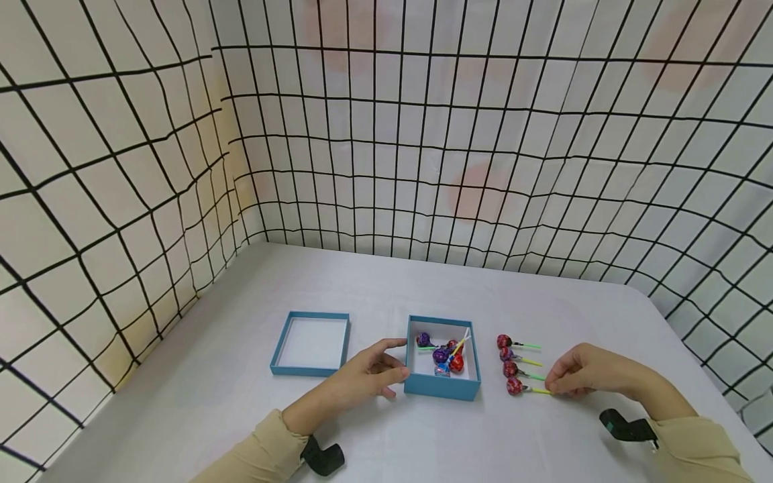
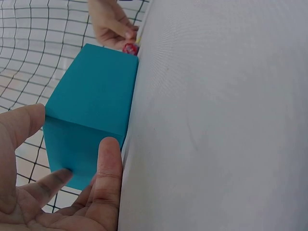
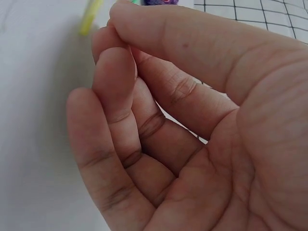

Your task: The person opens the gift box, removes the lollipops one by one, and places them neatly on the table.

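No words, brands or numbers can be read here. The lollipop wrappers [image 1: 514, 386], inside and beside the blue box [image 1: 441, 386], carry colourful markings too small and blurred to make out.

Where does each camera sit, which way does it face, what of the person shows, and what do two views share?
Head: worn on the head, facing forward and down at the blue box, lid and lollipops; left hand, right hand and sleeves show.
Left wrist: facing past the left hand at the box's outside; right hand beyond, tabletop at picture right.
Right wrist: facing the right hand's palm side, yellow stick at the top; no other body part.
Shared: head and left wrist both show the box and both hands.
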{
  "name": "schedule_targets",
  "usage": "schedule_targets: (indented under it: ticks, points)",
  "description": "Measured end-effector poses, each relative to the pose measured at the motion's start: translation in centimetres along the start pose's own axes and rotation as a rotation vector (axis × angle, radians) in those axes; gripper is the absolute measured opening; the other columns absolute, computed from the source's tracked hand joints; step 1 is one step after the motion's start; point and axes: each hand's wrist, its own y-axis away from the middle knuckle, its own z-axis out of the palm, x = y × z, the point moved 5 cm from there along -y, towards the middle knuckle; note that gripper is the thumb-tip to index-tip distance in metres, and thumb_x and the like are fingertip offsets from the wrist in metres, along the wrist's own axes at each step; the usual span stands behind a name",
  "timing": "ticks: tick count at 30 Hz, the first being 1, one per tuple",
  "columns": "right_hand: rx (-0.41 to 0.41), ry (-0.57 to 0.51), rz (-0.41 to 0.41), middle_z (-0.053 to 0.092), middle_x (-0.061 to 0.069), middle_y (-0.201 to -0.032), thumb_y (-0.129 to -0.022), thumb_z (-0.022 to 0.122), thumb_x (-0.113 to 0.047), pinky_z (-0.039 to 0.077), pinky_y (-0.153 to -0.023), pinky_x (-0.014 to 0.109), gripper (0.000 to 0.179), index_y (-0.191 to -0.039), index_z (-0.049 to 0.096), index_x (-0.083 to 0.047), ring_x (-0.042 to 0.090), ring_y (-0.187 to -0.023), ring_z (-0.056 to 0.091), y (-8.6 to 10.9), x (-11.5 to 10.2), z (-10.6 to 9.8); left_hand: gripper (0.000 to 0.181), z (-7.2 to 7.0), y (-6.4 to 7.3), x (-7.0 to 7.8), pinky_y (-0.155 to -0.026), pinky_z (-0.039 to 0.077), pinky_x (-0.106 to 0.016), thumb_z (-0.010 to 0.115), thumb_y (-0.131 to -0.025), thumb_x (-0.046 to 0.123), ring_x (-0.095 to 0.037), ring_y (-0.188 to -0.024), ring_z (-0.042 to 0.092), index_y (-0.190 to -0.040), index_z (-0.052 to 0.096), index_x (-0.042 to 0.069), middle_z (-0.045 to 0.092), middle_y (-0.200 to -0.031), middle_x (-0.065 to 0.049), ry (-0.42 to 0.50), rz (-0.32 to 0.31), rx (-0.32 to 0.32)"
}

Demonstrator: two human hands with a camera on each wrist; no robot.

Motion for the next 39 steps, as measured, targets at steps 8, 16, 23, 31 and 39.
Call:
schedule_targets:
  ticks: [8, 16, 23, 31, 39]
  points:
    - [0.008, 0.019, -0.023, 0.068, 0.002, -0.087, -0.098, 0.076, -0.016, 0.048, -0.065, 0.027, 0.019, -0.109, 0.079, -0.001, 0.013, -0.076, 0.056, -0.2, -1.6, -1.0, 0.062, 0.0, 0.0, -0.1, -0.086, 0.066, -0.033, 0.067, -0.108, 0.027, -0.019, -0.105, 0.068, -0.163, 0.043, 0.013, 0.067, -0.125, -0.012, -0.013, 0.005, 0.004]
    - [-0.012, 0.059, -0.072, 0.067, 0.002, -0.085, -0.099, 0.076, -0.017, 0.052, -0.068, 0.031, 0.021, -0.110, 0.078, 0.000, 0.013, -0.075, 0.056, -0.7, -4.6, -1.7, 0.062, -0.2, -0.1, -0.1, -0.086, 0.066, -0.033, 0.068, -0.108, 0.027, -0.018, -0.104, 0.068, -0.163, 0.043, 0.013, 0.067, -0.125, -0.012, -0.005, 0.011, 0.001]
    - [-0.007, 0.119, -0.106, 0.069, 0.002, -0.085, -0.099, 0.076, -0.016, 0.052, -0.070, 0.031, 0.019, -0.109, 0.078, 0.000, 0.014, -0.075, 0.056, -1.4, -8.4, -2.0, 0.063, -0.2, -0.2, -0.3, -0.087, 0.065, -0.033, 0.067, -0.109, 0.030, -0.019, -0.105, 0.067, -0.164, 0.041, 0.014, 0.066, -0.126, -0.012, 0.000, 0.011, -0.015]
    - [-0.031, 0.197, -0.155, 0.073, 0.000, -0.085, -0.097, 0.077, -0.014, 0.052, -0.070, 0.028, 0.013, -0.104, 0.080, -0.003, 0.014, -0.077, 0.058, -2.9, -13.4, -1.7, 0.063, -0.3, -0.1, -0.4, -0.087, 0.065, -0.033, 0.066, -0.109, 0.030, -0.019, -0.105, 0.067, -0.164, 0.041, 0.014, 0.066, -0.126, -0.012, -0.005, 0.018, -0.018]
    - [-0.052, 0.324, -0.194, 0.078, 0.002, -0.088, -0.095, 0.079, -0.011, 0.059, -0.075, 0.031, 0.006, -0.098, 0.079, -0.005, 0.014, -0.079, 0.065, -4.5, -17.7, -0.6, 0.063, -0.2, 0.0, -0.1, -0.087, 0.065, -0.033, 0.066, -0.109, 0.029, -0.019, -0.105, 0.068, -0.165, 0.040, 0.013, 0.066, -0.127, -0.013, -0.002, 0.023, -0.021]
